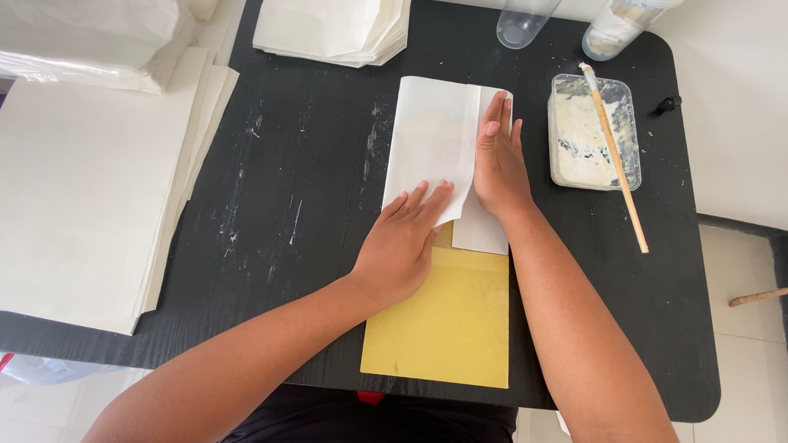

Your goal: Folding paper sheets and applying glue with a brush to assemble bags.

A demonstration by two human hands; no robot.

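Note:
A folded white paper sheet (pixel 430 142) lies on the black table (pixel 305 163), its near end over a yellow board (pixel 446 324). My left hand (pixel 403 243) rests flat on the sheet's near corner, fingers spread. My right hand (pixel 499 157) presses flat along the folded seam on the right side, fingers together and pointing away from me. Neither hand grips anything.
A clear tub of white paste (pixel 583 145) with a wooden-handled brush (pixel 617 161) across it sits to the right. A large stack of white sheets (pixel 78 180) covers the left. Folded paper pieces (pixel 335 23), a clear cup (pixel 526 12) and a plastic jar (pixel 631 12) stand at the far edge.

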